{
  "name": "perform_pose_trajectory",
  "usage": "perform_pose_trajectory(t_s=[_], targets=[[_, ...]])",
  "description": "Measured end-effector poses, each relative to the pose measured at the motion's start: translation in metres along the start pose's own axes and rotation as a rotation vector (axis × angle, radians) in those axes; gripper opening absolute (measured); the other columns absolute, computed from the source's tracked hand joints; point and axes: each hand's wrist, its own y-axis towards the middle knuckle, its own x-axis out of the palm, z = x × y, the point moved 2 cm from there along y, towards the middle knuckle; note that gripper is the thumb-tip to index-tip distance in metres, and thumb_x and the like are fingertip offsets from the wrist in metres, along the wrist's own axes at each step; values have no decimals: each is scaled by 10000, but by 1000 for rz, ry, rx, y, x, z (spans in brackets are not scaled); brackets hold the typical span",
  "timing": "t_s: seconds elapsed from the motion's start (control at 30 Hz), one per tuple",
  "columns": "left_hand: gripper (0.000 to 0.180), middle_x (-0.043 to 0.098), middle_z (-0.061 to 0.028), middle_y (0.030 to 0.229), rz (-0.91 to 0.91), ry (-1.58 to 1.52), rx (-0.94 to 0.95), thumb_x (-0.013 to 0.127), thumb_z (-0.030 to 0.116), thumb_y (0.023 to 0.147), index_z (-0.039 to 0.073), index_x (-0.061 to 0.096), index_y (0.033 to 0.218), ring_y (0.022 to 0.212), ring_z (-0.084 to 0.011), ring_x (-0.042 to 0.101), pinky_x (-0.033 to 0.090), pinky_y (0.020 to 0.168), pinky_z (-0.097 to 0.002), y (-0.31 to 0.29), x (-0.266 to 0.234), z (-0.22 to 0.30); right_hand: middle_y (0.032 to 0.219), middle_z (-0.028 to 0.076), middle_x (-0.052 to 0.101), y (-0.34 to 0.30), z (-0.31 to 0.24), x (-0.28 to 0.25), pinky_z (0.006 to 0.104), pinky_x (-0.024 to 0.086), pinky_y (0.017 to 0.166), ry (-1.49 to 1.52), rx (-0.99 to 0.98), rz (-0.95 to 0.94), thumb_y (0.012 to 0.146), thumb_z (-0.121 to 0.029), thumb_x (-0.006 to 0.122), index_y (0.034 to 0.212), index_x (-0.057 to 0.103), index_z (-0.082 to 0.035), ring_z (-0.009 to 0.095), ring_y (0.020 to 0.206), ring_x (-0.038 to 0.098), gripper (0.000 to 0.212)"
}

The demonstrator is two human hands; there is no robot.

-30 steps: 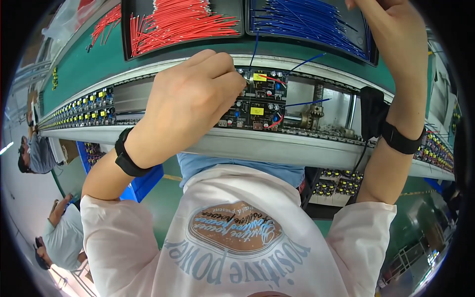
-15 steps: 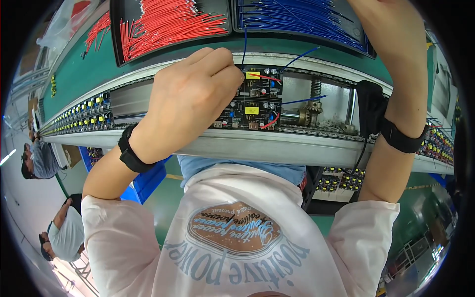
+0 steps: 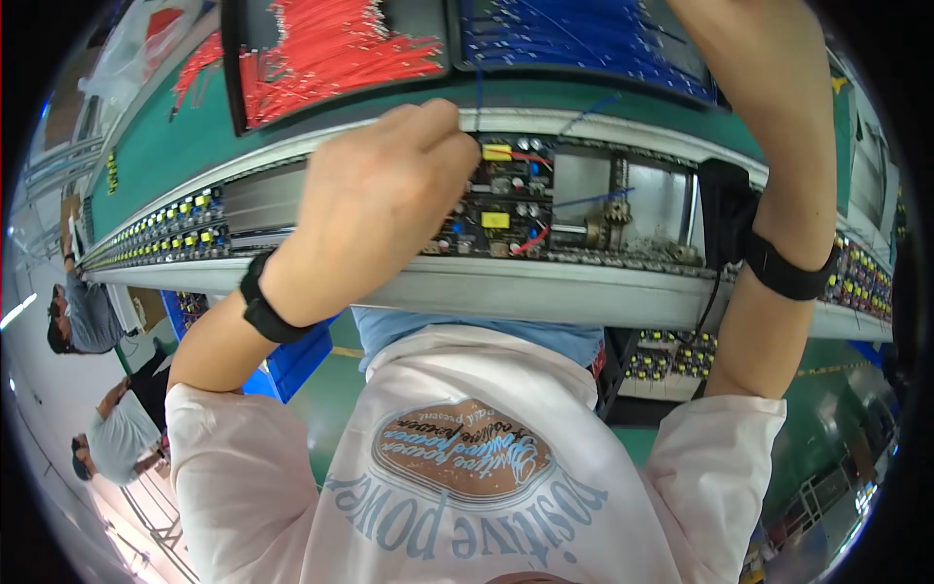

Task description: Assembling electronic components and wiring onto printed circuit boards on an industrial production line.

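My left hand is closed over the circuit boards on the rail, its fingertips hidden behind the knuckles. From those fingertips a blue wire stands up. Right beside them are an upper circuit board and a lower one, both dark with yellow, blue and silver parts. Each carries a short red wire and a blue wire, one of them this loose-ended blue wire pointing right. My right hand reaches past the blue-wire tray; the top edge cuts off its fingers.
A black tray of red wires and a tray of blue wires lie beyond the rail. More boards line the rail at left. A black device sits near my right forearm. Other people are at far left.
The view has shifted slightly, blurring the wires. My left hand stays at the boards, with the blue wire still upright at its fingertips. My right hand has shifted slightly up and left.
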Motion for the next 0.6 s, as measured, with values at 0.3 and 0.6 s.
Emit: perform_pose_trajectory(t_s=[0.3, 0.6], targets=[[134, 548, -55, 902, -91, 37, 77, 667, 129, 752, 73, 640, 871, 853, -226, 618, 528, 644, -348, -7, 3, 16, 769, -36, 639, -15, -5, 2, 209, 372, 583, 191, 151, -7, 970, -73, 682, 1000, 731, 16, 32, 655, 483, 105], [168, 558, -38, 898, -16, 85, 123, 658, 130, 759, 68, 645, 914, 864, -194, 611, 518, 662, -313, -8, 4, 15, 765, -39, 619, -11, -4, 4, 195, 371, 587, 162, 152, -15, 1000, -69, 661, 998, 737, 14, 19, 660, 485, 113]])
